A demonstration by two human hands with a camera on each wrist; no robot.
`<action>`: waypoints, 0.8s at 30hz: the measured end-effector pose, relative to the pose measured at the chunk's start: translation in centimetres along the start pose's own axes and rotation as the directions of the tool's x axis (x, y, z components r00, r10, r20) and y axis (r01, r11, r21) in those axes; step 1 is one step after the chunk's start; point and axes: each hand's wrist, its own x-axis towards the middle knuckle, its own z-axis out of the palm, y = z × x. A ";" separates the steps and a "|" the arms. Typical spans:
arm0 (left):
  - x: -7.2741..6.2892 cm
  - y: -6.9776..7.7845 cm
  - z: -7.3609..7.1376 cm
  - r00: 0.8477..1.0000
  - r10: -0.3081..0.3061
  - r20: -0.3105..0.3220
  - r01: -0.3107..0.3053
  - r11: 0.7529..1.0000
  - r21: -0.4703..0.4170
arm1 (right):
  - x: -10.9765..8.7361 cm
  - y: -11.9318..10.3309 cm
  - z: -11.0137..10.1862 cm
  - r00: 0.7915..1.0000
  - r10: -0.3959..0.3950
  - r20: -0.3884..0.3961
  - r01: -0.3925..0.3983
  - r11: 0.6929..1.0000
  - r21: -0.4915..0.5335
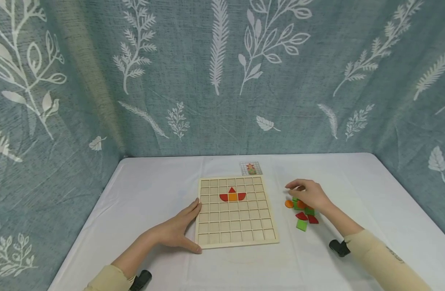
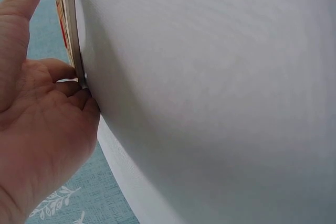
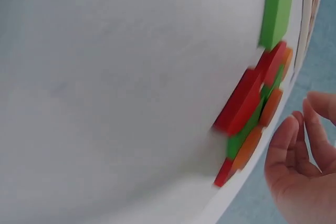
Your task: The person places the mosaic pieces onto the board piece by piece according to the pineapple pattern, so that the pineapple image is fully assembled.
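My left hand (image 1: 175, 231) rests against the left edge of a wooden grid board (image 1: 237, 226), its thumb by the near corner and its fingers along the side. On the board, a red triangle (image 1: 232, 190) stands above an orange square (image 1: 232, 197), with a red quarter-round piece (image 1: 223, 197) on the left and another (image 1: 242, 196) on the right. My right hand (image 1: 310, 195) hovers over loose pieces right of the board, fingers loosely bent with nothing seen between them. Below it lie orange discs (image 3: 248, 148), red pieces (image 3: 239, 103) and green blocks (image 3: 277, 14).
A small card (image 1: 250, 168) with a gridded flower picture lies just behind the board. White cloth (image 1: 153, 182) covers the table, and a blue-green leaf-patterned curtain (image 1: 193, 121) hangs behind and at the sides.
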 end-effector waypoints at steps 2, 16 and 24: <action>-0.1 0.0 0.0 1.000 0.001 0.000 -0.001 1.000 -0.002 | -0.3 0.4 -0.4 1.000 0.021 -0.011 -0.021 1.000 -0.016; -0.1 -0.2 0.0 1.000 0.004 -0.005 -0.004 1.000 0.001 | -2.7 2.1 -2.6 0.991 0.108 0.074 -0.106 0.994 -0.028; -0.1 -0.2 0.1 1.000 0.006 0.001 -0.006 1.000 0.003 | -3.2 2.9 -2.1 0.995 0.025 0.097 -0.022 0.999 -0.035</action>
